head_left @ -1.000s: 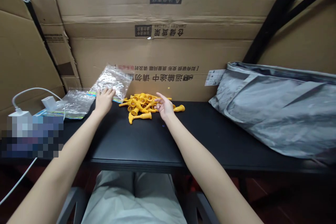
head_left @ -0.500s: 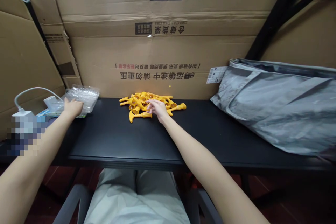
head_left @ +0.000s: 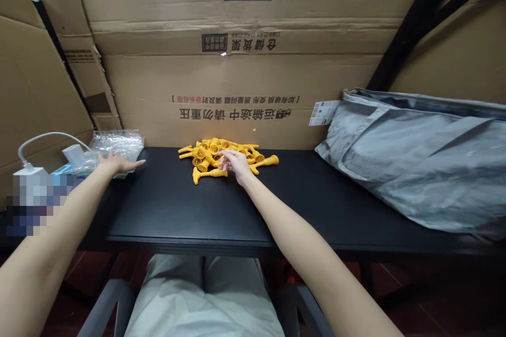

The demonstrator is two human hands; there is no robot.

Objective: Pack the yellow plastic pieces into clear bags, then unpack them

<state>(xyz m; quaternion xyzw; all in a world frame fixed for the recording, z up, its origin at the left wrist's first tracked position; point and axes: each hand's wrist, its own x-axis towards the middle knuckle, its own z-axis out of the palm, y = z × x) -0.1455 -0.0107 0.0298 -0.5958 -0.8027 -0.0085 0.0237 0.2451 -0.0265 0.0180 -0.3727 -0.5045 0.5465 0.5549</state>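
Observation:
A pile of yellow plastic pieces (head_left: 203, 155), some hammer-shaped with a flared, cup-like end, lies at the back of the black table. My right hand (head_left: 236, 165) is at the front right of this pile, its fingers bent together among the pieces. Whatever those fingers pinch is hidden. One hammer-shaped piece (head_left: 209, 174) lies in front, just left of that hand. On the left, my left hand (head_left: 114, 163) is open over a clear plastic packet (head_left: 120, 142), thumb stretched out to the right and fingers spread; it holds nothing I can see.
A white charger (head_left: 31, 181) with a cable and a small white box (head_left: 74, 155) stand at the left. A grey fabric bag (head_left: 415, 158) fills the right side. Printed cardboard (head_left: 237, 73) walls the back of the black table (head_left: 182, 216).
My left hand has opened, its thumb now stretched right, and has shifted slightly right over the plastic. My right hand stays at the yellow pile. The view has shifted slightly.

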